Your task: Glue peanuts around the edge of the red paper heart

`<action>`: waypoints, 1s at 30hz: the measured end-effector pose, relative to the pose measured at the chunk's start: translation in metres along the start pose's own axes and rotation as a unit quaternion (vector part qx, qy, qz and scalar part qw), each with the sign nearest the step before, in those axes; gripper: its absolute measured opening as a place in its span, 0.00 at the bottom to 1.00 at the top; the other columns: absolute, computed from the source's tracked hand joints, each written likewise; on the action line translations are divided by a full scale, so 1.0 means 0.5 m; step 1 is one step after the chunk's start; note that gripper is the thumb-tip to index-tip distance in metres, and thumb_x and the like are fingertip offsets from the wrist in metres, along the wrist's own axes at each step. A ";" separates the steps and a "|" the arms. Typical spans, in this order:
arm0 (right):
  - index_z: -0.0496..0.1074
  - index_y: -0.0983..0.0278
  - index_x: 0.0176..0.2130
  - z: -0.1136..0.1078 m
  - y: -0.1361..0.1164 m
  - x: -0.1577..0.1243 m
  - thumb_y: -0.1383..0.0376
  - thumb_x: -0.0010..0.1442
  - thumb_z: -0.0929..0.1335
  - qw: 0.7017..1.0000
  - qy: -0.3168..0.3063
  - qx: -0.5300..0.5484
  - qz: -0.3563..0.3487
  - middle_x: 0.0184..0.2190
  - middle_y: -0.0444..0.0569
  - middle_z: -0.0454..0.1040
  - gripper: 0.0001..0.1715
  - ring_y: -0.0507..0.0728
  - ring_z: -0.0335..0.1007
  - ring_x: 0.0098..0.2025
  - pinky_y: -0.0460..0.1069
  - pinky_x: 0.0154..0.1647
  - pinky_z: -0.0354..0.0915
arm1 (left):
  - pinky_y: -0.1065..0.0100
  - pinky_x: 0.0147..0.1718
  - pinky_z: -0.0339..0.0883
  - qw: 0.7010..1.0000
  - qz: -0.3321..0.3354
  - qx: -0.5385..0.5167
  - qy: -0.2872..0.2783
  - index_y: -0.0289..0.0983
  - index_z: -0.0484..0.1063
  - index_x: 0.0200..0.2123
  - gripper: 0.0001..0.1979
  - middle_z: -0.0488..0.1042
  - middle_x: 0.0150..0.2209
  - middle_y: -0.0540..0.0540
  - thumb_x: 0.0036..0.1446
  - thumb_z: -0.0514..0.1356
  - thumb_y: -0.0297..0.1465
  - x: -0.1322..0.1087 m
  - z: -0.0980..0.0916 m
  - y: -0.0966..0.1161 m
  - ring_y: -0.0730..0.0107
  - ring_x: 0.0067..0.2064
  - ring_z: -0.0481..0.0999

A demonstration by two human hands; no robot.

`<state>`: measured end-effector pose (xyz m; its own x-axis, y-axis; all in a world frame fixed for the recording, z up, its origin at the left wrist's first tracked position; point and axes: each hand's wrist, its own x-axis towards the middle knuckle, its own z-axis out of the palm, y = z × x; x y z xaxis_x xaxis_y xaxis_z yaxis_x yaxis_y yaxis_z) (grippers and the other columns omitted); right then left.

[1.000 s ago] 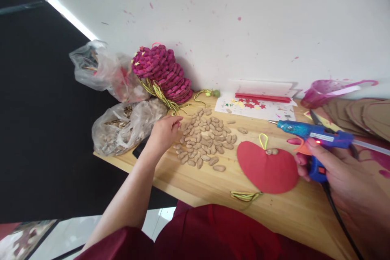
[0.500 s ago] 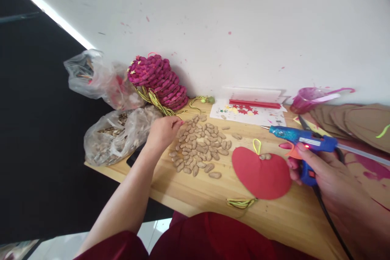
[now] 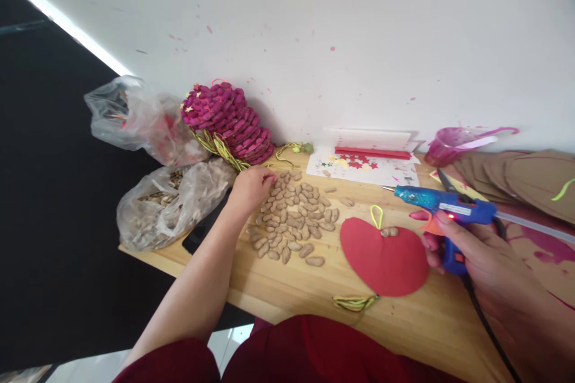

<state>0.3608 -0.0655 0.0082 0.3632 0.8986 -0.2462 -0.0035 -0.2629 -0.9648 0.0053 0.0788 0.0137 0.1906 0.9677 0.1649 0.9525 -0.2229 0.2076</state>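
Note:
My right hand (image 3: 471, 245) is wrapped round a blue hot glue gun (image 3: 449, 202) with a clear glue stick in its back and an orange trigger. Its metal nozzle points left, above a red apple-shaped cutout (image 3: 384, 260). The cutout has a yellow loop (image 3: 376, 217) at its top, a peanut (image 3: 389, 231) on its upper edge and a yellow-green tassel (image 3: 356, 303) at its lower tip. At the far left edge of the spread of peanuts (image 3: 291, 215), my left hand (image 3: 251, 189) is closed with fingertips together; whatever they hold is hidden.
Plastic bags (image 3: 173, 200) and a dark phone-like object (image 3: 195, 238) lie at left. Magenta peanut-covered pieces (image 3: 229, 122) lean on the wall. Behind are paper with small stars (image 3: 357, 163), a pink cup (image 3: 444, 146), scissors (image 3: 444, 181) and brown cutouts (image 3: 521, 176).
My left hand has shifted slightly to the right along the peanuts. The glue gun in my right hand stays in about the same place, and the view has turned a little.

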 end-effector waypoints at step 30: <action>0.78 0.61 0.37 0.001 -0.004 -0.003 0.40 0.51 0.75 1.000 -0.004 0.003 0.014 0.22 0.43 0.71 0.29 0.52 0.65 0.19 0.45 0.19 0.55 | 0.55 0.51 0.72 0.978 0.155 -0.115 0.084 0.39 0.84 0.42 0.19 0.79 0.41 0.41 0.63 0.53 0.21 0.002 0.061 0.014 0.58 0.46 0.76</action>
<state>0.3599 -0.0660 0.0105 0.3561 0.8933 -0.2742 -0.0191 -0.2865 -0.9579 0.0195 0.0819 -0.0142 0.4020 0.8207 0.4061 0.7731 -0.5419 0.3298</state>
